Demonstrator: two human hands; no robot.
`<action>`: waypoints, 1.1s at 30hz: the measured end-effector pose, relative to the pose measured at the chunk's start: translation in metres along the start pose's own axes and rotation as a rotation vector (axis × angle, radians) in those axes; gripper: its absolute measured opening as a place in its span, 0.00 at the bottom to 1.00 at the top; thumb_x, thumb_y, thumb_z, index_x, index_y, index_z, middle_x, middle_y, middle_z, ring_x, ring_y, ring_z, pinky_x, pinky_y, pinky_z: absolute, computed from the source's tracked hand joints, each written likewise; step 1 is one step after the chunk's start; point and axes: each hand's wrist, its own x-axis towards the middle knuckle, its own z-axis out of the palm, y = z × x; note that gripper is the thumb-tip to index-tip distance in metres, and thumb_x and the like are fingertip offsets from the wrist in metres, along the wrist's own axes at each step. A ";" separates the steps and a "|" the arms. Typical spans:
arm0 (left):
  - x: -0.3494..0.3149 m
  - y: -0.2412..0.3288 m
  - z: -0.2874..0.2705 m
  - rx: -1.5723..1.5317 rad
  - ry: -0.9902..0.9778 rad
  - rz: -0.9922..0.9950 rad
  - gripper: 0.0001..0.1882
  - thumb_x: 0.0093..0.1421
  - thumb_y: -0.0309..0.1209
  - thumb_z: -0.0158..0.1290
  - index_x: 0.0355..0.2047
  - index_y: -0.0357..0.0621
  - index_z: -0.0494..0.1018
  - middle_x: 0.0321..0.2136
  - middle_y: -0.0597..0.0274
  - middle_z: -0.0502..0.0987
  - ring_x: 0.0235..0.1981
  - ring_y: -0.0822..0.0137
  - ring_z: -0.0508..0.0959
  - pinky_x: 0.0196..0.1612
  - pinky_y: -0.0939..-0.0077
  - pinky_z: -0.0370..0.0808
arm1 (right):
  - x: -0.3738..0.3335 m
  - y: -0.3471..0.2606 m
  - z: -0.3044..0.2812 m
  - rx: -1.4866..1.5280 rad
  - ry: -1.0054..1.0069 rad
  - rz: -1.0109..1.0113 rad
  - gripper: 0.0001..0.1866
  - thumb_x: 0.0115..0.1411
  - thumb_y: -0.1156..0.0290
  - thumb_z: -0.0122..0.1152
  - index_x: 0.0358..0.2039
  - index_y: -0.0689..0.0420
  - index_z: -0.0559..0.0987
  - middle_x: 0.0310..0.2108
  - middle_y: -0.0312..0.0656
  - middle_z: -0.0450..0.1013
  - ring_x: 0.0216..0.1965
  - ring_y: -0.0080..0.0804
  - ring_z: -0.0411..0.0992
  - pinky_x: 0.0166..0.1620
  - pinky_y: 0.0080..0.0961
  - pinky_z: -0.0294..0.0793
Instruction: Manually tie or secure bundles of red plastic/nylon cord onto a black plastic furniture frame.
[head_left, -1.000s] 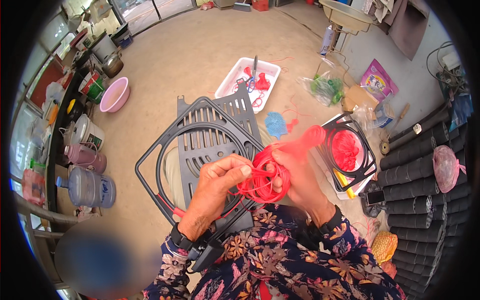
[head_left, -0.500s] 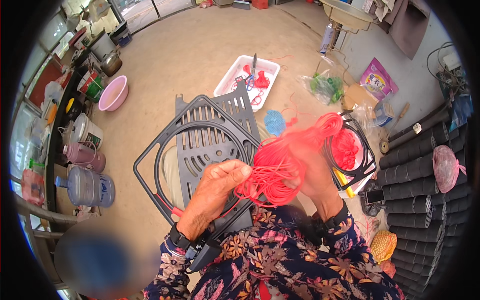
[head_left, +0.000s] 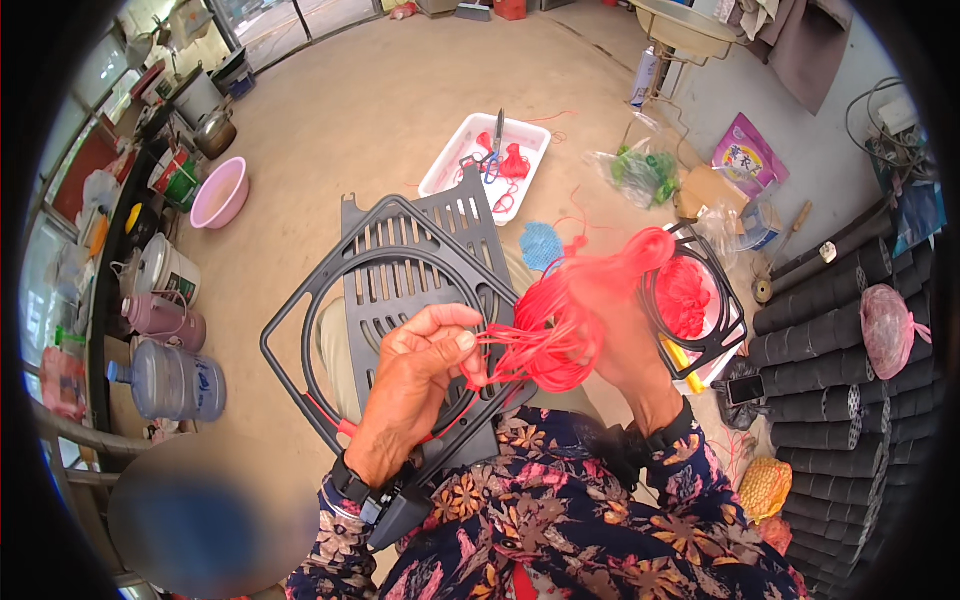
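A thick hank of red cord [head_left: 552,345] is stretched between my two hands, over the corner of a black frame. My left hand [head_left: 420,365] pinches several strands at its left end between thumb and fingers. At the other end my right hand [head_left: 625,345], smeared by motion, grips the bundle; part of its fingers is hidden by cord. The black angular frame [head_left: 287,318] with a round ring inside lies tilted over my lap, a stretch of red cord wound on its lower edge. Beneath it rests a dark grey slatted plastic board [head_left: 455,215].
Ahead stands a white tray [head_left: 436,178] with scissors [head_left: 495,150] and red cord. A second black frame [head_left: 735,290] and a red cord bundle [head_left: 683,297] are at my right. Dark rolls [head_left: 810,345] line the right wall; a pink basin [head_left: 237,178] and water bottle [head_left: 180,380] stand left.
My left hand has drawn slightly apart from the hank, spreading the strands between both hands. The right hand still holds the bundle. The whole view has shifted a little.
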 end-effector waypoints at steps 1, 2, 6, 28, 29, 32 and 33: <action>0.001 0.002 0.001 -0.012 0.004 -0.030 0.11 0.59 0.27 0.56 0.41 0.36 0.72 0.21 0.61 0.75 0.22 0.68 0.74 0.30 0.77 0.71 | -0.001 -0.003 -0.001 0.112 -0.023 0.011 0.13 0.63 0.68 0.58 0.46 0.58 0.74 0.21 0.31 0.69 0.19 0.14 0.66 0.16 0.12 0.63; 0.001 0.004 0.002 -0.024 0.008 -0.059 0.11 0.60 0.27 0.56 0.42 0.36 0.72 0.20 0.60 0.74 0.20 0.67 0.73 0.28 0.76 0.70 | 0.001 -0.002 0.002 0.061 0.078 0.048 0.14 0.63 0.68 0.58 0.47 0.58 0.73 0.22 0.32 0.70 0.18 0.14 0.66 0.16 0.12 0.63; 0.001 0.002 0.003 -0.097 -0.130 -0.068 0.12 0.61 0.26 0.54 0.44 0.34 0.71 0.25 0.59 0.76 0.21 0.68 0.75 0.26 0.75 0.74 | -0.001 0.003 -0.005 0.016 0.033 0.046 0.14 0.62 0.69 0.58 0.47 0.59 0.72 0.23 0.34 0.71 0.17 0.15 0.65 0.16 0.12 0.63; -0.004 0.034 -0.011 0.186 0.137 -0.004 0.14 0.59 0.25 0.53 0.45 0.36 0.73 0.38 0.56 0.77 0.34 0.69 0.79 0.21 0.81 0.71 | 0.017 -0.005 -0.019 0.291 -0.064 0.276 0.05 0.66 0.67 0.55 0.39 0.51 0.72 0.22 0.32 0.66 0.15 0.15 0.61 0.15 0.11 0.56; -0.007 0.040 -0.010 0.184 0.137 -0.004 0.14 0.59 0.25 0.53 0.45 0.36 0.73 0.38 0.56 0.77 0.34 0.69 0.79 0.21 0.81 0.71 | 0.016 -0.006 -0.018 0.271 -0.035 0.269 0.05 0.65 0.67 0.55 0.39 0.52 0.72 0.22 0.32 0.66 0.15 0.15 0.62 0.15 0.11 0.57; -0.020 0.056 -0.004 0.147 0.068 0.097 0.14 0.61 0.26 0.52 0.45 0.30 0.72 0.41 0.50 0.76 0.34 0.65 0.80 0.18 0.81 0.73 | 0.016 -0.006 -0.024 0.222 0.026 0.251 0.06 0.65 0.67 0.56 0.40 0.53 0.72 0.21 0.33 0.67 0.15 0.16 0.62 0.15 0.11 0.57; -0.025 0.060 -0.004 0.146 0.067 0.097 0.14 0.61 0.26 0.52 0.45 0.30 0.72 0.41 0.50 0.76 0.34 0.65 0.80 0.18 0.81 0.73 | 0.016 -0.005 -0.027 0.193 0.057 0.239 0.07 0.65 0.67 0.56 0.40 0.53 0.72 0.21 0.33 0.67 0.15 0.16 0.62 0.15 0.12 0.58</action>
